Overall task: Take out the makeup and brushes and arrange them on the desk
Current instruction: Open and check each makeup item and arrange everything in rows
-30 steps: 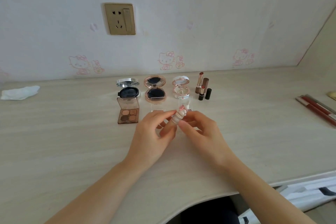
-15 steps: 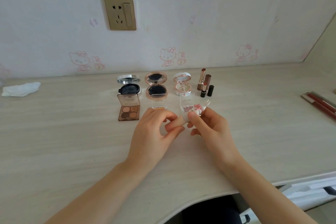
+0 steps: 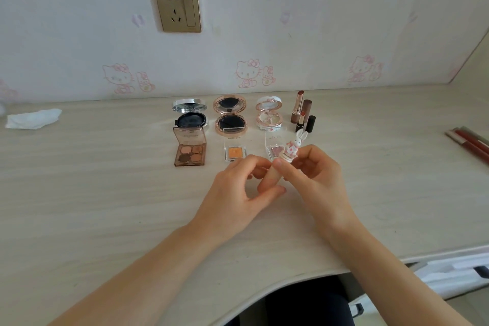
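Between the fingertips of both hands, just above the middle of the desk (image 3: 105, 193), a rabbit-topped tube (image 3: 294, 146) stands roughly upright. Right hand (image 3: 317, 180): thumb and fingers curled, pinching the tube just below the rabbit. Left hand (image 3: 235, 190): fingers curled round the lower barrel. Just behind lie a pink eyeshadow pan (image 3: 275, 151), an orange eyeshadow pan (image 3: 235, 152) and a four-shade palette (image 3: 190, 149), lids raised. Three open compacts (image 3: 229, 119) and upright lipsticks (image 3: 301, 111) stand nearer the wall.
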